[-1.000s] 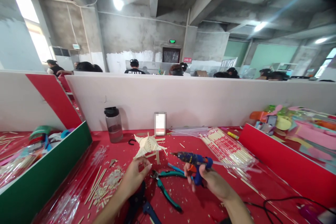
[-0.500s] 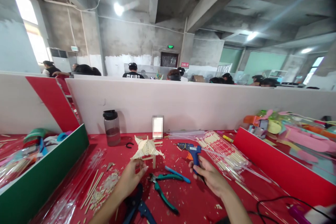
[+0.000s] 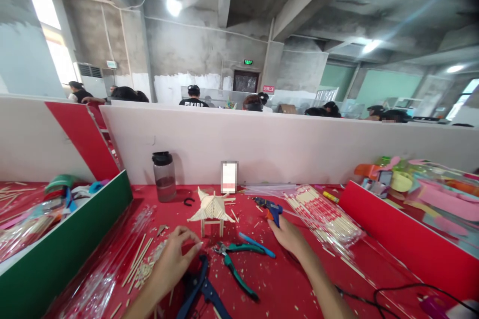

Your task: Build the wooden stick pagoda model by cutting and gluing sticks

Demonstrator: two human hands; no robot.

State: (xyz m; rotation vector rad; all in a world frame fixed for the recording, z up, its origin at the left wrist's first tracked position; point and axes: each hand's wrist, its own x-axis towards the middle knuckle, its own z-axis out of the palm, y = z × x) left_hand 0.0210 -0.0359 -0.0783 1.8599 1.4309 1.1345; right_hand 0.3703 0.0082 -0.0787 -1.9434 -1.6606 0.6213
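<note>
A small pavilion model [image 3: 212, 207] of pale wooden sticks, with a pointed roof and stick legs, stands on the red table. Just in front and to the left of it, my left hand [image 3: 182, 249] is open, its fingers loosely curved and apart from the model. My right hand [image 3: 289, 235] is closed round the handle of a blue glue gun [image 3: 270, 208], whose nozzle points left. Between my hands lie green-handled pliers [image 3: 235, 264], spread apart, and a blue pen [image 3: 257, 245]. A dark blue cutter tool [image 3: 204, 289] lies partly beside my left forearm.
Bundled sticks in plastic [image 3: 325, 214] lie at the right, by a red divider [image 3: 407, 239]. A water bottle [image 3: 163, 179] stands at the back left. Loose sticks [image 3: 137, 261] and scraps lie left, near a green divider [image 3: 67, 244]. A black cable [image 3: 404, 286] curls at lower right.
My left hand has let go of the model and drawn back toward me. My right hand has moved slightly up and left over the glue gun's handle. The view has shifted slightly.
</note>
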